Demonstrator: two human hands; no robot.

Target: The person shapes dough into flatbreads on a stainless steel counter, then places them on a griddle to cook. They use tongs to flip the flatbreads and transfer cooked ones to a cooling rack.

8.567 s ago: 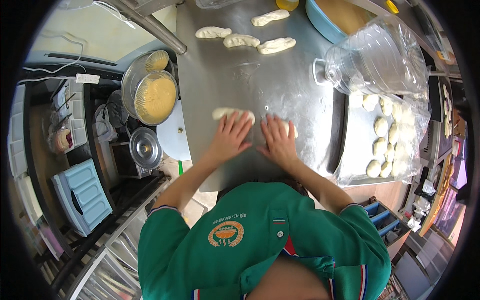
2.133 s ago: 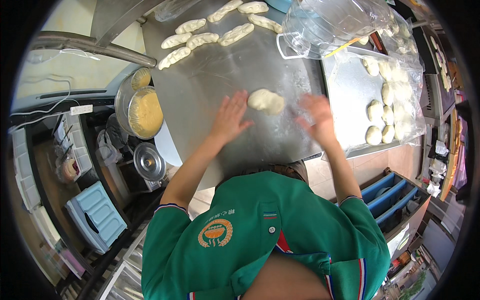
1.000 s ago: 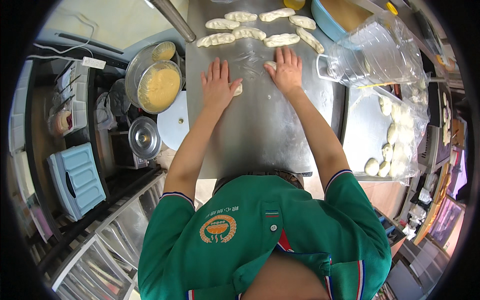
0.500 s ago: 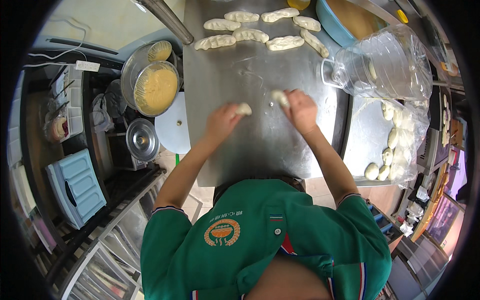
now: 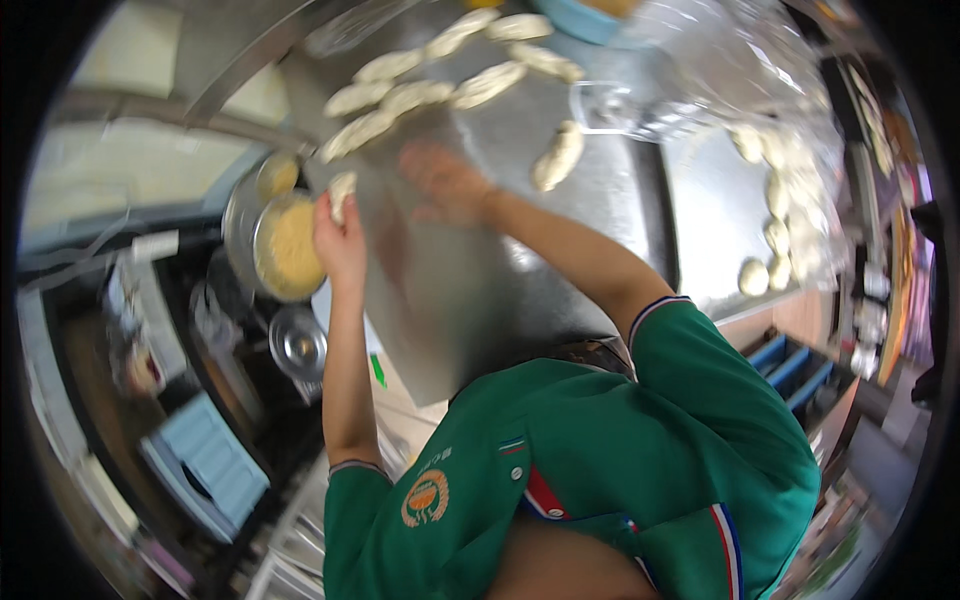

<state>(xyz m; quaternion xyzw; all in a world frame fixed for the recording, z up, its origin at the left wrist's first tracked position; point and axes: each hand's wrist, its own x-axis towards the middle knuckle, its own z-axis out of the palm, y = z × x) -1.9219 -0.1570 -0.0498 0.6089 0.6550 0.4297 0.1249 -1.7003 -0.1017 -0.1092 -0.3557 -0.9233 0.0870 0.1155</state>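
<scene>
Pinched in my left hand [image 5: 340, 245] is a small piece of dough [image 5: 342, 192], held upright above the left edge of the steel table [image 5: 610, 200]. My right hand [image 5: 447, 182] is blurred; its fingers look spread and flat over the table, just on the near side of the dough rolls, with nothing seen in them. One pale dough roll [image 5: 558, 157] lies alone to the right of that hand. Several long dough rolls [image 5: 488, 84] lie in rough rows at the far side.
Left of the table stands a bowl of yellow paste [image 5: 292, 248], with a metal lid [image 5: 298, 342] nearer me. At right, a tray [image 5: 708, 240] holds several dough balls [image 5: 778, 236] partly under clear plastic. A clear jug [image 5: 605, 108] and a blue basin [image 5: 580, 20] sit beyond.
The view has turned. My left hand has moved toward the paste bowl with its dough. My right hand has let go of its dough, which seems to lie at right, and has swung left.
</scene>
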